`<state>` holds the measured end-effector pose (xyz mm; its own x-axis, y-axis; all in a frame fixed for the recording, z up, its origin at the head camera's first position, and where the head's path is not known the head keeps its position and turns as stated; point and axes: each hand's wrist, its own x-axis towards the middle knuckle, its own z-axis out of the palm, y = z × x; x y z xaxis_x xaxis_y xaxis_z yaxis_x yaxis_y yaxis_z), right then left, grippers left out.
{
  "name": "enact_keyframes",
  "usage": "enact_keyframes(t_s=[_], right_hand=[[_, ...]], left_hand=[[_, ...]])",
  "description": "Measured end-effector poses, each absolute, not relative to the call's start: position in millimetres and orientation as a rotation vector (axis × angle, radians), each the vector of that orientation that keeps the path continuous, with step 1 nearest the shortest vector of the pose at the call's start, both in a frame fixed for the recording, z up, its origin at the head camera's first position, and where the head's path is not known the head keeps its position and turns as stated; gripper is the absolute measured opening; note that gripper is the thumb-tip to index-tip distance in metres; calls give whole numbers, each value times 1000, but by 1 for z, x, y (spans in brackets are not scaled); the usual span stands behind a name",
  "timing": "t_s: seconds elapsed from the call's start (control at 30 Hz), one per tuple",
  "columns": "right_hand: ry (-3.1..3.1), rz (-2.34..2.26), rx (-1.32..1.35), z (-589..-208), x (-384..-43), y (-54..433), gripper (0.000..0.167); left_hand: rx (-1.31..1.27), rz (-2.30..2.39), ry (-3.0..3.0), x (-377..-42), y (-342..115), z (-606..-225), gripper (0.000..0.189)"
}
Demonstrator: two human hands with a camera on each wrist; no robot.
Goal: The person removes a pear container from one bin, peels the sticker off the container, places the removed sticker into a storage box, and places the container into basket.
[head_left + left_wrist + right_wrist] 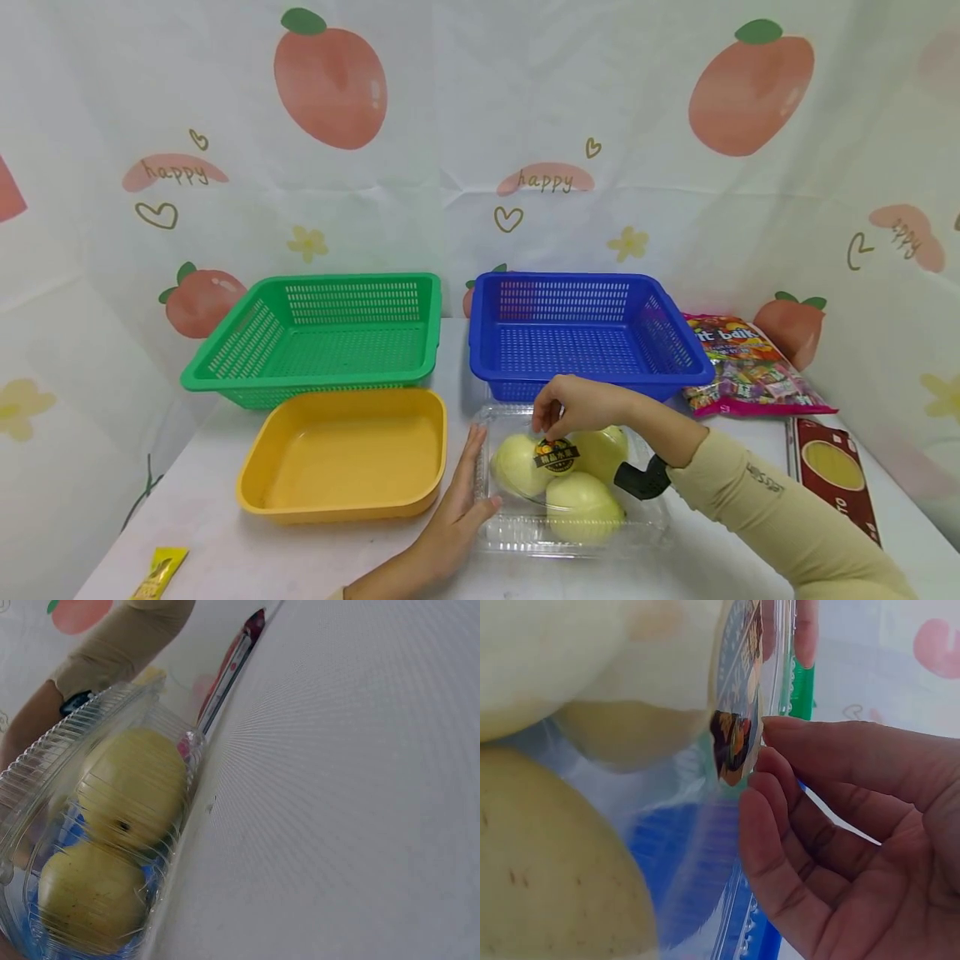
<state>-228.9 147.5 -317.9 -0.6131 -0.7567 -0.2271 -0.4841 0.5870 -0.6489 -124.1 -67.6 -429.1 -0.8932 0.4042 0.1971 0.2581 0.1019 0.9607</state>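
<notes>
Peach-printed cloth (pixel 465 125) backs the white table (pixel 322 558). Straight-fingered, the left hand (pixel 453 508) rests along the clear box (pixel 517 537) of pale fruits (pixel 581 508), just to its right and beneath the right hand (pixel 576 402). Only the right wrist view shows that hand's palm (pixel 885 892), curled fingers (pixel 765 836) touching the edge of the sticker (pixel 739 690); whether they pinch it, I cannot tell.

The box (pixel 525 537) is gleaming as thin, ribbed clear plastic. The fruit (pixel 585 510) is showing smooth, lightly speckled skin. The green basket (pixel 352 350) and blue basket (pixel 562 348) are displaying slotted plastic; the yellow tray (pixel 345 458) is presenting smooth plastic. The candy bag (pixel 757 379) is glinting as glossy film. The backdrop (pixel 465 100) is hanging as matt, creased cloth. The label (pixel 557 455), blurring up close, is possibly showing coated paper.
</notes>
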Motion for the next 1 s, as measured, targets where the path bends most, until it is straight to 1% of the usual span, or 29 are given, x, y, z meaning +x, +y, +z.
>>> enact_keyframes(t_s=[1.0], right_hand=[[2317, -717, -1027, -323, -230, 146, 7]], left_hand=[[695, 1933, 2214, -125, -68, -430, 77]])
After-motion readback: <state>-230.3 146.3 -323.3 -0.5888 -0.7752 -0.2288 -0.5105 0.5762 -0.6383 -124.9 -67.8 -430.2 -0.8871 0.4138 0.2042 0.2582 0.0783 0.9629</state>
